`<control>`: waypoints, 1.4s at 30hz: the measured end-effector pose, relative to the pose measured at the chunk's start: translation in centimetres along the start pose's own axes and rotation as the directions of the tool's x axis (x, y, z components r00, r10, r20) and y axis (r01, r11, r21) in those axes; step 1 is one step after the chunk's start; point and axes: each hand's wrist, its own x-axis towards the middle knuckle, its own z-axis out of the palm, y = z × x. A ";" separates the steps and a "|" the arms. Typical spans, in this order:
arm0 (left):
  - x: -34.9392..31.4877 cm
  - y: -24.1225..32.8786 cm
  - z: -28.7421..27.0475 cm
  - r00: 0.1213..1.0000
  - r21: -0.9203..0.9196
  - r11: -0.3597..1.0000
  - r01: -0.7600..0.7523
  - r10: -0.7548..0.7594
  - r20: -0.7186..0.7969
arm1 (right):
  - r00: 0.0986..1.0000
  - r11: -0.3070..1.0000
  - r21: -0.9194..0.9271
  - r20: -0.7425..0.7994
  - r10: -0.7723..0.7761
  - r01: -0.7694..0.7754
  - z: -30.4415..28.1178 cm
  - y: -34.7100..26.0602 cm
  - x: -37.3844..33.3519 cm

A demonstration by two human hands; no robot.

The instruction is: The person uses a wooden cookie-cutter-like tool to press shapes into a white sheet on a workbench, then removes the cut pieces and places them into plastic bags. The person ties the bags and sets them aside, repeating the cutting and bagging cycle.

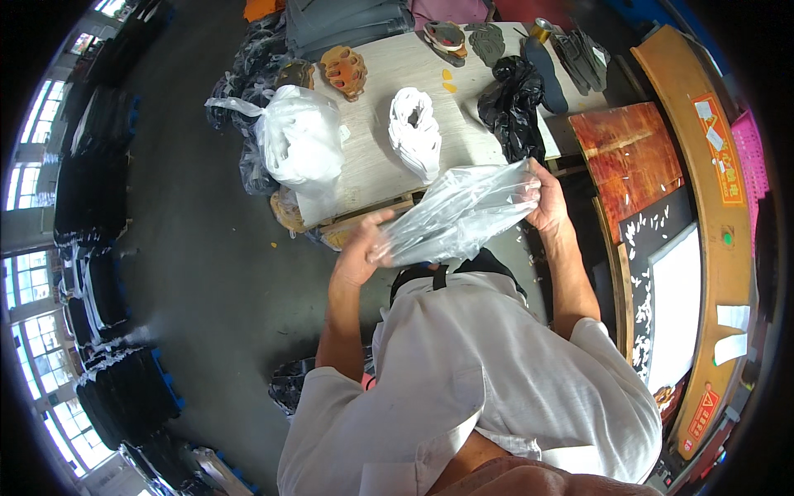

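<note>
Between my two hands a clear plastic bag point(459, 213) is stretched out above the table's near edge. My left hand point(361, 246) grips its lower left end, somewhat blurred. Bunched in the closed fingers of my right hand point(547, 198) is the upper right end. Just beyond the bag lies a bundle of white, shoe-upper-shaped pieces point(414, 132) with a dark opening in the middle. A full white plastic bag point(302, 136), its top twisted to the left, sits at the table's left edge. A crumpled black plastic bag point(514, 103) is on the right.
The pale table point(368, 124) also bears a brown openwork piece point(343, 72), dark grey pieces point(579, 59) and a gold can point(542, 31). Grey sheets point(347, 29) are stacked at the back. An orange-yellow machine frame point(711, 207) stands on the right, dark stacks point(91, 174) on the left.
</note>
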 end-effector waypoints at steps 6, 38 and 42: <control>2.6 2.1 2.2 0.808 0.850 0.424 -0.312 0.589 0.002 | 0.974 0.484 -0.848 0.156 -0.164 0.217 8.3 -0.6 -0.3; 17.7 11.1 8.4 0.953 0.178 0.983 0.053 0.004 -0.304 | 0.873 0.783 -0.431 -0.020 0.487 -0.447 6.2 -6.4 19.1; 26.1 14.3 5.5 0.963 0.313 0.950 0.005 0.080 -0.256 | 0.966 0.685 -0.688 -0.103 0.235 -0.240 7.5 -6.9 26.2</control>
